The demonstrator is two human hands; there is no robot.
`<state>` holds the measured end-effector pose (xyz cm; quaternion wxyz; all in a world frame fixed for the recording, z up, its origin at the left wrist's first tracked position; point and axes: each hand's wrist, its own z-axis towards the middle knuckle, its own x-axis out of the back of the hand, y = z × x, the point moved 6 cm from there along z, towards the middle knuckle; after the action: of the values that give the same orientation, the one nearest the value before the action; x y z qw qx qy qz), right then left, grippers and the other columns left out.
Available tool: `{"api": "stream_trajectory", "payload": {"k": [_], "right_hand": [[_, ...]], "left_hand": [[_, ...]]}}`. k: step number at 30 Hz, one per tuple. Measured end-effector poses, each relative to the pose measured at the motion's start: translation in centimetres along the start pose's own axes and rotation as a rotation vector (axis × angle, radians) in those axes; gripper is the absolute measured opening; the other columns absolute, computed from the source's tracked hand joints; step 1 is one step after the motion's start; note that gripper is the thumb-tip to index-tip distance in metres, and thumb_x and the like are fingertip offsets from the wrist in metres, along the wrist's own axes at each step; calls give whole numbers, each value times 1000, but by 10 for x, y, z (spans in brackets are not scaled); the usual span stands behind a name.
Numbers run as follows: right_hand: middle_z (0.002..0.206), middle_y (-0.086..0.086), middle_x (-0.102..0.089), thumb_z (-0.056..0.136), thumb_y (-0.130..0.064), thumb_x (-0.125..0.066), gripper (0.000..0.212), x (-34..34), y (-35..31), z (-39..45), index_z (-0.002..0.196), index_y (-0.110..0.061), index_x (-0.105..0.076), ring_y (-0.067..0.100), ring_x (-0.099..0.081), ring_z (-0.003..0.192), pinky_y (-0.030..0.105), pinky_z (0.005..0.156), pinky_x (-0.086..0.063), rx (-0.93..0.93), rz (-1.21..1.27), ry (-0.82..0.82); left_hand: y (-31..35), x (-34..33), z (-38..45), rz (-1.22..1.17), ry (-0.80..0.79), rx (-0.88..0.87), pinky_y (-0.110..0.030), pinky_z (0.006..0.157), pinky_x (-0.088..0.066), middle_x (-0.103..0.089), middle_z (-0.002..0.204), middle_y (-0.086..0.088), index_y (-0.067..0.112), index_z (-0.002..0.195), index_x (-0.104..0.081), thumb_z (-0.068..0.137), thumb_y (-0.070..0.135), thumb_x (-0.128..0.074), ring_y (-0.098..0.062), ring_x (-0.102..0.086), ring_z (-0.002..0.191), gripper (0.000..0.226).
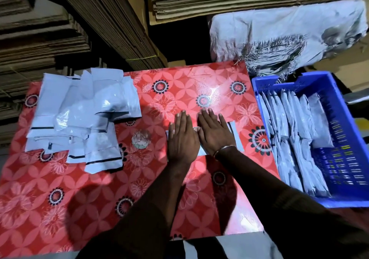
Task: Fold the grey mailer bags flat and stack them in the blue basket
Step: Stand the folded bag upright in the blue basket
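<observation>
Grey unfolded mailer bags lie heaped on the left of the red floral worktop, well apart from the hands. At centre, the left hand and right hand press side by side — palms flat, fingers spread, neither grip closed on anything — on one mailer bag whose long axis runs left to right beneath them. Folded bags stand packed in the blue basket just beside the worktop's right edge, so the right hand is likely nearer for the transfer.
</observation>
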<state>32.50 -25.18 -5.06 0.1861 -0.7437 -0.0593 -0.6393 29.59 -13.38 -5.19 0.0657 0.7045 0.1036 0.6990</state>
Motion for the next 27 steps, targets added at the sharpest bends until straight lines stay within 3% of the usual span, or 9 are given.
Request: {"api": "stream_trajectory", "payload": {"k": [3,7,16,27], "right_hand": [[168,2,-19,105,-39,-22,60,-6,2,-2,160,-16,-24,18,-8,156,45,126,-8,-22,-41,54],[168,3,-20,105,-37,-26,59,-9,0,-2,160,-15,-23,20,-9,156,45,126,-10,-25,-53,78],[168,3,-19,105,-36,-27,60,-14,2,3,160,-14,-23,19,-10,156,45,125,-15,-30,-31,76],[168,3,-18,104,-36,-29,60,-14,3,6,160,-15,-23,19,-9,156,45,125,-16,-37,-7,80]], "left_hand": [[2,-6,0,66,-11,1,-49,126,-13,-6,172,-10,8,162,-16,105,40,-9,-25,1,159,66],[1,-9,1,94,-8,26,-48,126,-12,1,172,-10,7,163,-8,106,37,-15,-25,5,159,64],[0,-14,6,139,-29,54,-49,126,-14,3,172,-9,8,163,-10,107,37,-24,-23,6,159,65],[1,-14,10,140,-69,54,-50,126,-14,7,172,-10,7,163,-8,104,39,-15,-24,7,159,67]]}}
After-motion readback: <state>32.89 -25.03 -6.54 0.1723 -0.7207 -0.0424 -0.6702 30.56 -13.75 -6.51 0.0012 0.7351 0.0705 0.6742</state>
